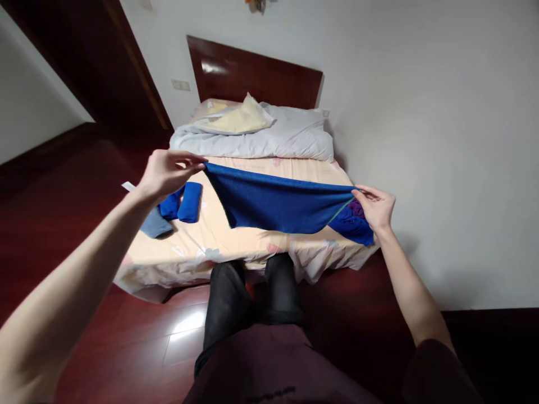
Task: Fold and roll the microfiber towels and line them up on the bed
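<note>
A blue towel (278, 199) with a thin green edge is stretched out in the air above the bed. My left hand (168, 171) pinches its upper left corner. At the opposite corner my right hand (376, 206) grips it between thumb and fingers. The cloth sags in the middle between the two hands. Behind my left wrist lie a folded blue cloth (190, 202) and a grey-blue folded cloth (156, 223), partly hidden by the arm. Beside my right hand is a crumpled pile of blue cloth (353, 224) with a purple cloth (357, 209) in it.
The bed (252, 247) has a pale flowered sheet. At its far end sit a white quilt (295, 132), a yellowish pillow (246, 116) and a dark wooden headboard (256, 73). A white wall (455, 140) stands close on the right. My legs (229, 303) are at the bed's near edge.
</note>
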{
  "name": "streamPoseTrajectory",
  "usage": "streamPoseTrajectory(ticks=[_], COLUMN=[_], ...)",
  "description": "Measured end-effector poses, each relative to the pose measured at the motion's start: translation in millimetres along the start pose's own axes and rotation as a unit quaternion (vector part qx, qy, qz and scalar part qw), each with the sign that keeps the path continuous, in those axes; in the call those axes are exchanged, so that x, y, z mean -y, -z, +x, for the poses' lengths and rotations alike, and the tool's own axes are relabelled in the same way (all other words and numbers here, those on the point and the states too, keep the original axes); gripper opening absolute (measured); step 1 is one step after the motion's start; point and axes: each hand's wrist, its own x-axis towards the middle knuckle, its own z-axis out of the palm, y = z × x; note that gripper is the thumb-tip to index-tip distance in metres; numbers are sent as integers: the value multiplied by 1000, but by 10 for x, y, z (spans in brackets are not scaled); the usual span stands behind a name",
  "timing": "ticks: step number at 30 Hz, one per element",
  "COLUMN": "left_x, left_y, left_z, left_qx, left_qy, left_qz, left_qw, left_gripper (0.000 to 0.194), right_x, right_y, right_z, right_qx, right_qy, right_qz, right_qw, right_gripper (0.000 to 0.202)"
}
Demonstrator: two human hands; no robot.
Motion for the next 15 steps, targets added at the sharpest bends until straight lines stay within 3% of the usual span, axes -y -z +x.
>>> streamPoseTrajectory(ticks=[4, 8, 12, 15], left_x=[87, 330, 673, 903], left_y=[149, 221, 137, -34], left_z=[-227, -275, -142, 65], left_qx=[32, 61, 69, 75], left_qy=[77, 138, 123, 139], left_qz=[-62, -60, -15, -24], left_qw=[995, 987, 990, 987], left_gripper=[47, 55, 41, 27], right_x=[85, 62, -199, -531], right_y=[16, -50, -249, -593], right_z=[-143, -179, -54, 161], right_qx=[38, 97, 169, 199], right_qy=[-38, -83, -123, -181], right_qz=[-14, -15, 5, 19], right_qw=[998, 992, 978, 963], right_gripper=[40, 39, 45, 52])
